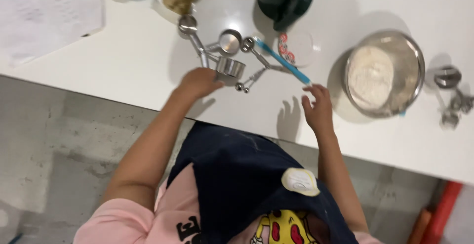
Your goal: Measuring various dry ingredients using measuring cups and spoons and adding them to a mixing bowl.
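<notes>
- The left hand [200, 82] closes on the steel cup [230, 67] of a ringed measuring set; its fingers wrap the near side, though how firmly they clamp I cannot tell.
- The right hand [318, 109] hangs open, fingers spread, fingertips just beside the near tip of the blue tool [284, 61], holding nothing.
- The cup sits on the counter [133, 56], just past the left hand's fingers, mouth tilted towards the camera.
- Its handle [198, 44] runs away from the grip; that is the cup's long axis.
- To do it well, I judge: grip the handle rather than the bowl, and lift slowly so the linked spoons [247, 83] do not drag.
- The flour bowl [385, 73] stands beyond the right hand, apart from it.
</notes>
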